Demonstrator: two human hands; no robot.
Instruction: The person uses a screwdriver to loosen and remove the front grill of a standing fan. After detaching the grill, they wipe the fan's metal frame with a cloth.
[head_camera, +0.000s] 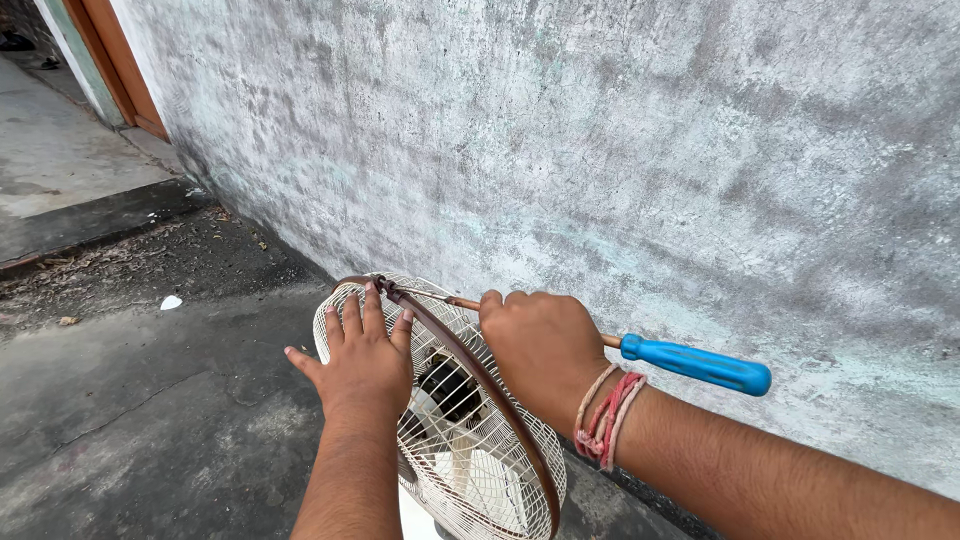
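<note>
— Nearest first: left hand (362, 362) spread flat, fingers open, pressed on the white wire fan guard (470, 460), fingertips up at the brown rim band (480, 380). Gripping nothing, just bracing.

— And beside it, toward the wall?

— Right hand (540, 345) closed in a fist around the shaft of a screwdriver (640, 350), blue handle sticking out past the wrist, over the red thread wristband (605, 418). Tip reaching across to the top of the rim, just ahead of the left fingertips.

— Seated in a fastener there?

— Cannot tell; too small. Looks like work on the band's joint at the top of the guard.

— Advice, then?

— Probably better to keep the flat palm pushing down so the guard cannot rock, and keep those fingertips clear of the tip in case of a slip. Holding the shaft rather than the handle gives little turning force.

— Beyond the hands?

— Rough grey wall (600, 150) behind, concrete ground (150, 400) below, a doorway (110, 60) far off.
</note>
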